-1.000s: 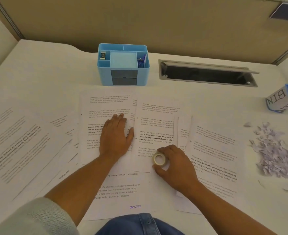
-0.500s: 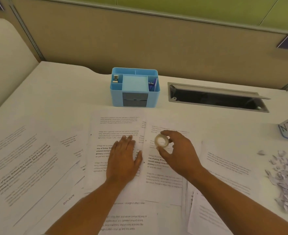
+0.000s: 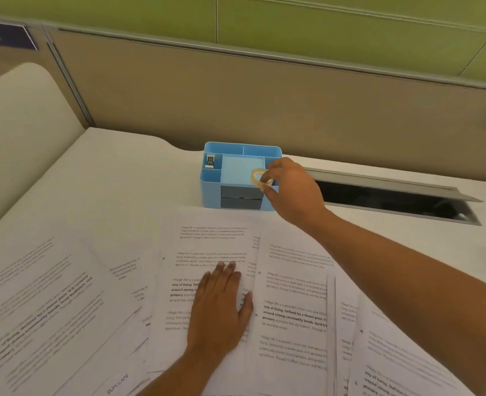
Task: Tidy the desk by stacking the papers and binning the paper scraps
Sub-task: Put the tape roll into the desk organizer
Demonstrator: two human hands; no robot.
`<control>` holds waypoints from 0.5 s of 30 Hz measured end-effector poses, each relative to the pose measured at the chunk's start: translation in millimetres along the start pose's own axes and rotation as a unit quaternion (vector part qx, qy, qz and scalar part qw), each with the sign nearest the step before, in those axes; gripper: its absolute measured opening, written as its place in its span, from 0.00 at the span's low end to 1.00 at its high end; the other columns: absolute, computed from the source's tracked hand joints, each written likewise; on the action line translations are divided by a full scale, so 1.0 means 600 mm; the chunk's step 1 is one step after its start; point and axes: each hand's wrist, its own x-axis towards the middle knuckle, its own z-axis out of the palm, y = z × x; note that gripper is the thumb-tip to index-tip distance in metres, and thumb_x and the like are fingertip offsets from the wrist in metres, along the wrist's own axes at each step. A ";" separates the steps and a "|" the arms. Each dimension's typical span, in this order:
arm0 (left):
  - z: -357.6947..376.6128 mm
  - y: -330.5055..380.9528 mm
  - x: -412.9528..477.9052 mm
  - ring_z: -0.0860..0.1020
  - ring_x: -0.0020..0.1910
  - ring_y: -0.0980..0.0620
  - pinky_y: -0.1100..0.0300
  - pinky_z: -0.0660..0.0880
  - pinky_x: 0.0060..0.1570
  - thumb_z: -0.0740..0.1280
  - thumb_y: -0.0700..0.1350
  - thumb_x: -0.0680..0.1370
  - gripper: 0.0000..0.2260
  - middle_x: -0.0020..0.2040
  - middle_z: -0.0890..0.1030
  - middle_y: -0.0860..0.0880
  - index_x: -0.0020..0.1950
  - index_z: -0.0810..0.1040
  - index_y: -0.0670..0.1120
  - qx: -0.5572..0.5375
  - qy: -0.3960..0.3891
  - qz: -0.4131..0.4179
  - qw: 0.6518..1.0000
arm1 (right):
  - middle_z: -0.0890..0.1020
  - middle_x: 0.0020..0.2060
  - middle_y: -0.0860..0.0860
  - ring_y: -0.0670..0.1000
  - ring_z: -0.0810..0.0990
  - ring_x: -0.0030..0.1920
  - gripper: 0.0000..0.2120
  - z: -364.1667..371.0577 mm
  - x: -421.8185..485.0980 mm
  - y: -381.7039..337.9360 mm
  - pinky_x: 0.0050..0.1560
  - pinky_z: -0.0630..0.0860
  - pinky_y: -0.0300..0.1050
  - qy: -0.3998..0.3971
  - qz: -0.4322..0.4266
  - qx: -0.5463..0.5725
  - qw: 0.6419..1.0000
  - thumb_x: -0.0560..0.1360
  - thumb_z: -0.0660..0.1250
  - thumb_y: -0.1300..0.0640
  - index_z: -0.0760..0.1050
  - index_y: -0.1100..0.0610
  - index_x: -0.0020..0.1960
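Evidently clearing clutter first: the right hand (image 3: 292,191) pinches a tape roll (image 3: 258,176) over the blue desk organizer (image 3: 209,192) at 12 o'clock; next, lower and release it. Meanwhile the left hand (image 3: 221,307) lies flat on the unstacked papers (image 3: 293,281) at 6 o'clock.

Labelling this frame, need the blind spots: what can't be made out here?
Head view only.
Organizer right compartment: hidden by the right hand.
Tape: partly covered by that hand; touching the organizer or not, unclear.
Papers: small print blurred; lower parts cut by the bottom edge, some under the left hand.
Slot interior: too dark.
Sign: cut by the left edge.
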 end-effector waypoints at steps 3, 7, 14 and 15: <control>0.000 0.000 0.002 0.74 0.70 0.48 0.50 0.65 0.71 0.59 0.59 0.78 0.24 0.69 0.78 0.50 0.65 0.79 0.47 -0.002 0.006 0.005 1.000 | 0.79 0.58 0.50 0.52 0.78 0.55 0.10 0.012 0.033 -0.004 0.51 0.80 0.50 -0.015 -0.010 -0.019 1.000 0.76 0.70 0.53 0.83 0.52 0.56; 0.000 -0.001 0.002 0.73 0.71 0.49 0.50 0.64 0.71 0.59 0.59 0.78 0.23 0.69 0.77 0.51 0.65 0.79 0.48 0.003 0.009 0.008 1.000 | 0.79 0.57 0.50 0.53 0.78 0.53 0.11 0.026 0.056 -0.008 0.48 0.78 0.49 -0.011 -0.030 -0.065 0.997 0.76 0.70 0.54 0.83 0.52 0.57; 0.006 -0.004 0.002 0.74 0.70 0.49 0.48 0.66 0.71 0.60 0.59 0.78 0.23 0.69 0.77 0.51 0.66 0.78 0.48 0.005 0.019 0.009 1.000 | 0.78 0.58 0.50 0.53 0.77 0.55 0.13 0.046 0.077 -0.022 0.53 0.77 0.47 -0.025 -0.037 -0.067 0.997 0.77 0.68 0.51 0.80 0.52 0.61; 0.007 -0.004 0.003 0.74 0.70 0.49 0.48 0.65 0.71 0.60 0.59 0.78 0.23 0.69 0.77 0.51 0.66 0.78 0.48 0.008 0.020 0.007 1.000 | 0.78 0.58 0.50 0.52 0.77 0.55 0.14 0.048 0.078 -0.022 0.53 0.76 0.46 -0.029 -0.039 -0.070 0.996 0.77 0.68 0.51 0.80 0.52 0.62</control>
